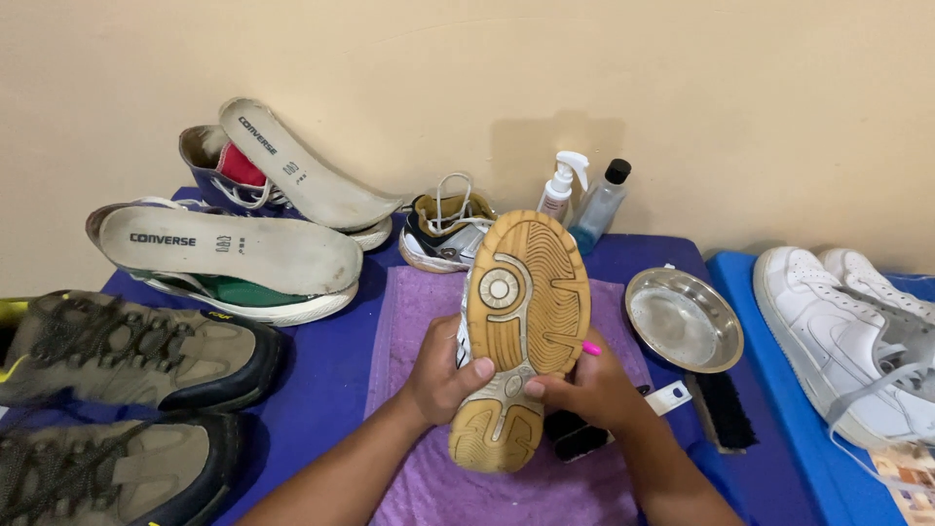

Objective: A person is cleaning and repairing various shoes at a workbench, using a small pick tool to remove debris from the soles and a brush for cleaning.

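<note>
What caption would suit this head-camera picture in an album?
Both hands, left hand and right hand, hold a shoe sole-up over a purple towel, beside a steel bowl.

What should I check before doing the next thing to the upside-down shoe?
1. Shoe held by both hands, sole up: ok.
2. Left hand grips its side, thumb on the sole: ok.
3. Right hand holds a small pink thing; what it is: cannot tell.
4. Purple towel under the shoe: ok.
5. Metal bowl beside the towel; water inside: cannot tell.
6. Black brush nearby: ok.
</note>
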